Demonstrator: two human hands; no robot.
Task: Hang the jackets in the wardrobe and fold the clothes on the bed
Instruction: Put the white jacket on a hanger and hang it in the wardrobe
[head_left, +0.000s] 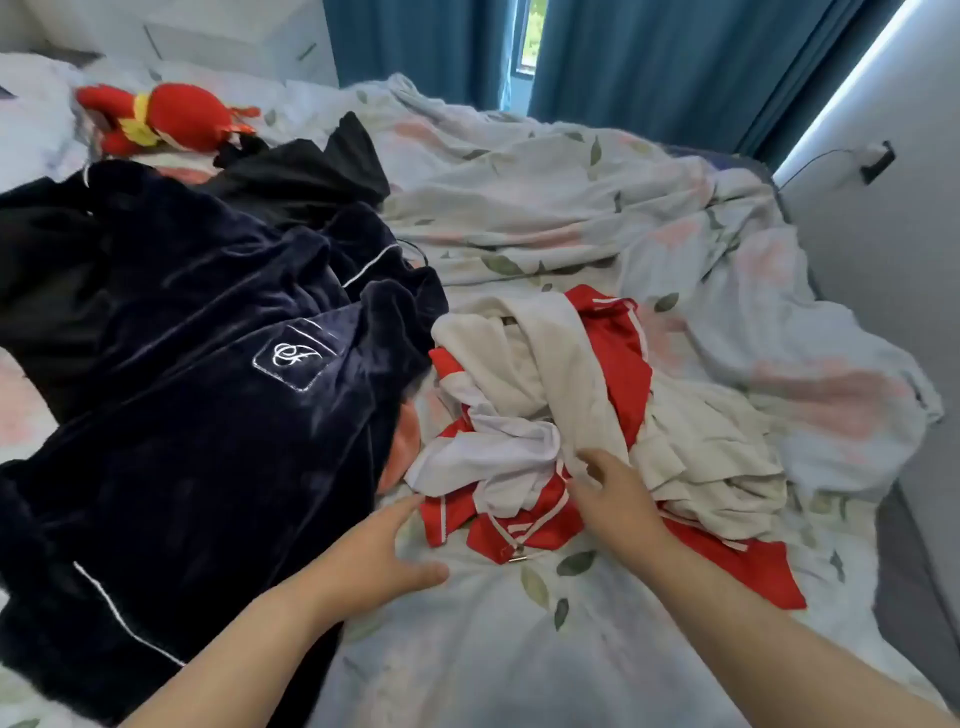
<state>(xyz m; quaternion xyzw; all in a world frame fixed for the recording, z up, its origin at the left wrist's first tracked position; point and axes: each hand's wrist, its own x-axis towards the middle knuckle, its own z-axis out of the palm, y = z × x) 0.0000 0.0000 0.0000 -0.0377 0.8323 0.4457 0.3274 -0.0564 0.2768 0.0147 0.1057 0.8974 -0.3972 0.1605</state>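
A crumpled heap of red-and-white clothes (545, 395) lies on the floral bed cover (519, 649) in the middle of the bed. My right hand (615, 499) rests on the near side of the heap, fingers relaxed on the white cloth. My left hand (387, 545) reaches toward the heap's left edge, fingers straight, fingertips close to the red fabric. A large navy velvet garment with white piping (197, 405) is spread over the bed's left half. A black garment (311, 171) lies behind it.
A red plush toy (166, 117) lies near the pillows at the far left. A rumpled floral duvet (649, 218) covers the far right of the bed. Blue curtains (649, 57) hang behind, and a grey wall (893, 260) runs along the right.
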